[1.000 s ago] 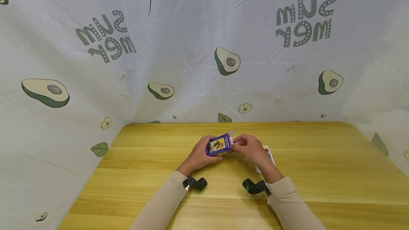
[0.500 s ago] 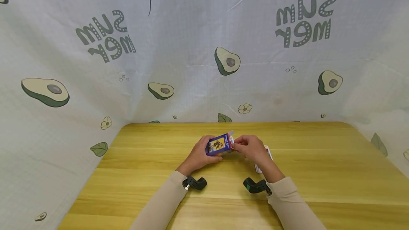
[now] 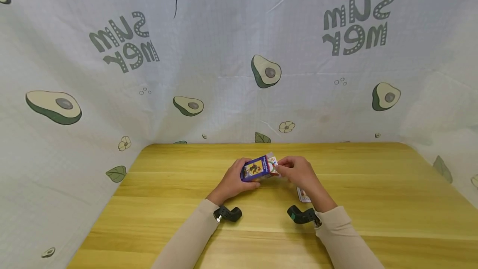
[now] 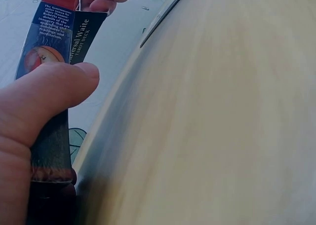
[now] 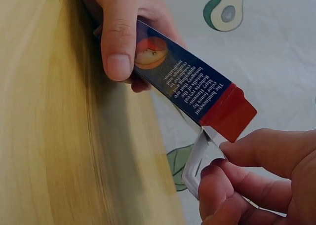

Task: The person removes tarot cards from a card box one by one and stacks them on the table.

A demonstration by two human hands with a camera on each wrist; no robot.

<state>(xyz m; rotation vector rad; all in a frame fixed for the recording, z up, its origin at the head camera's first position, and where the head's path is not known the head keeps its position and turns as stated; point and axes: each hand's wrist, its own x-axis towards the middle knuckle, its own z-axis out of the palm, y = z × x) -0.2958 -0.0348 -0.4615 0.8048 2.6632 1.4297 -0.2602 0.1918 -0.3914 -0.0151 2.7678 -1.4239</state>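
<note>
My left hand point(image 3: 232, 181) grips a blue tarot deck box point(image 3: 254, 170), thumb along its narrow printed side. The box is tilted, its end facing my right hand point(image 3: 298, 171). A white-bordered card point(image 3: 273, 163) sticks out of that end, and my right thumb and fingers pinch it; how many cards lie together there I cannot tell. In the right wrist view a red side flap point(image 5: 231, 114) and a white end flap point(image 5: 193, 168) stand unfolded. Under my right forearm lie some tarot cards point(image 3: 303, 195), partly hidden.
The wooden table point(image 3: 168, 219) runs to a white curtain point(image 3: 220, 53) printed with avocados, which hangs behind it and at both sides. A black wrist camera point(image 3: 230, 214) is strapped to each wrist.
My right hand has drawn slightly right, away from the box, and more of the card shows at the end. My left hand and the box have stayed put.
</note>
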